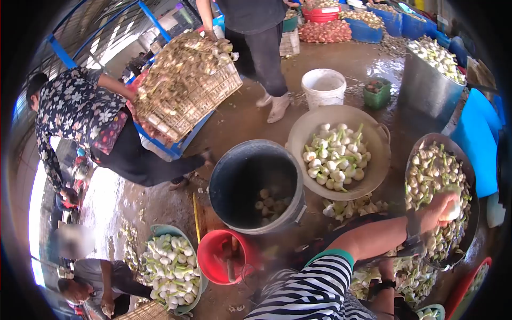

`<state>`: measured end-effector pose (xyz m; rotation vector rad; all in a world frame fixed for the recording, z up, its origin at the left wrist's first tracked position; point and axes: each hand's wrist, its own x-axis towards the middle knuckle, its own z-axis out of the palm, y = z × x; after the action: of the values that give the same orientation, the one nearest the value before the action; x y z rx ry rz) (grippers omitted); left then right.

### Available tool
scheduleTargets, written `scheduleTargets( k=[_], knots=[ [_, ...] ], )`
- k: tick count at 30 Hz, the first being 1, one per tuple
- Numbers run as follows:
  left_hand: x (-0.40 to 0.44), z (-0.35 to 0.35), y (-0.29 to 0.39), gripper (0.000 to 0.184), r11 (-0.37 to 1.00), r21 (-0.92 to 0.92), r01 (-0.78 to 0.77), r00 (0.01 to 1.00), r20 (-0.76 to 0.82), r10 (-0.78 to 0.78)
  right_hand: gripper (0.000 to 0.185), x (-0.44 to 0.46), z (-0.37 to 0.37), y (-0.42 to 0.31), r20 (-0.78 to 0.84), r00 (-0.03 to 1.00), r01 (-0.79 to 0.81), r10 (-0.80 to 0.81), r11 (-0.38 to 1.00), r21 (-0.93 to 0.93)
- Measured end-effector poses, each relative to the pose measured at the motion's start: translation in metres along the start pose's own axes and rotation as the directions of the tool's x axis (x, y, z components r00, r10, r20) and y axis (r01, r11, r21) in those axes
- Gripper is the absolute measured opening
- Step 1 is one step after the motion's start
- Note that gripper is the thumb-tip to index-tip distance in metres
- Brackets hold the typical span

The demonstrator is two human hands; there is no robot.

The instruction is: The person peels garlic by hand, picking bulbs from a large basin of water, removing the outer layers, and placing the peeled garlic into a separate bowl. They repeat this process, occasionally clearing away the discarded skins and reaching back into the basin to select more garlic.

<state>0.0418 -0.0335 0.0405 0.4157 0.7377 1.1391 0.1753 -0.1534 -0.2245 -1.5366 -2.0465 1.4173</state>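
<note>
My left hand (pixel 436 211) reaches to the right over a wide dark pan (pixel 474 218) heaped with unpeeled bulbs (pixel 434 173). Its fingers are closed on a blurred, pale bulb (pixel 453 206). A striped sleeve with a green cuff covers the upper part of that arm. Lower down, beneath the left forearm, my right hand (pixel 386 268) is partly visible near piled peelings (pixel 409 274). A dark band circles its wrist; its fingers are hidden.
A metal basin (pixel 376 114) of peeled bulbs, a deep grey bucket (pixel 218 200) and a red bucket (pixel 205 250) stand nearby. Two people handle a tilted crate (pixel 200 104) at upper left. Another person (pixel 101 282) sits at lower left beside a tub (pixel 200 290) of bulbs.
</note>
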Motion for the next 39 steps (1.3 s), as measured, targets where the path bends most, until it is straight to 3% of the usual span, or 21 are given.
scheduleTargets(
  k=[1,2,4,7,10,14,16,18,20,22,24,29,39],
  knots=[
    [-0.011,-0.006,0.018,0.038,0.996,-0.017,-0.084,0.996,0.039,0.085,0.027,0.003,-0.003,0.010,-0.017,1.000,0.019,-0.020,0.998,-0.060],
    [-0.024,-0.007,0.034,0.036,0.989,-0.055,-0.139,0.989,-0.052,0.137,0.025,0.008,-0.006,0.019,0.082,0.994,-0.085,0.072,0.981,0.176],
    [-0.040,-0.031,0.055,0.035,0.967,-0.046,-0.252,0.967,-0.052,0.249,0.028,0.002,-0.008,0.004,0.113,0.990,-0.118,0.088,0.948,0.294],
    [-0.056,-0.070,0.084,0.032,0.964,-0.067,-0.256,0.963,-0.104,0.248,0.033,0.002,-0.008,-0.030,-0.004,0.983,-0.184,0.184,0.983,-0.008],
    [-0.088,-0.102,0.096,0.030,0.944,-0.082,-0.320,0.924,-0.245,0.292,0.038,0.017,0.007,0.001,-0.184,0.958,0.224,-0.219,0.975,0.003],
    [-0.141,-0.132,0.110,0.029,0.905,-0.118,-0.408,0.887,-0.287,0.362,0.040,0.006,-0.011,-0.051,-0.087,0.995,-0.069,0.039,0.926,-0.370],
    [-0.182,-0.155,0.119,0.030,0.837,-0.161,-0.523,0.851,-0.159,0.501,0.041,-0.004,-0.023,-0.084,-0.084,0.981,-0.192,0.175,0.815,-0.547],
    [-0.240,-0.167,0.139,0.032,0.739,-0.086,-0.668,0.737,-0.211,0.642,0.040,0.003,-0.019,-0.085,-0.068,0.988,-0.153,0.138,0.814,-0.561],
    [-0.266,-0.191,0.149,0.032,0.714,-0.084,-0.695,0.709,-0.243,0.662,0.039,0.013,-0.015,-0.075,-0.073,0.993,-0.119,0.095,0.823,-0.555],
    [-0.273,-0.193,0.152,0.033,0.716,-0.084,-0.693,0.686,-0.384,0.618,0.038,0.021,-0.016,-0.067,-0.077,0.995,-0.099,0.068,0.835,-0.541],
    [-0.258,-0.204,0.142,0.033,0.752,-0.109,-0.650,0.713,-0.432,0.552,0.037,0.025,-0.014,-0.061,-0.083,0.995,-0.090,0.054,0.845,-0.526],
    [-0.229,-0.202,0.129,0.035,0.811,-0.066,-0.581,0.768,-0.375,0.519,0.035,0.023,-0.013,-0.054,-0.086,0.994,-0.098,0.063,0.858,-0.504],
    [-0.197,-0.181,0.150,0.033,0.813,-0.105,-0.573,0.781,-0.371,0.503,0.031,0.032,-0.011,-0.056,-0.083,0.993,-0.108,0.079,0.892,-0.439]
  ],
)
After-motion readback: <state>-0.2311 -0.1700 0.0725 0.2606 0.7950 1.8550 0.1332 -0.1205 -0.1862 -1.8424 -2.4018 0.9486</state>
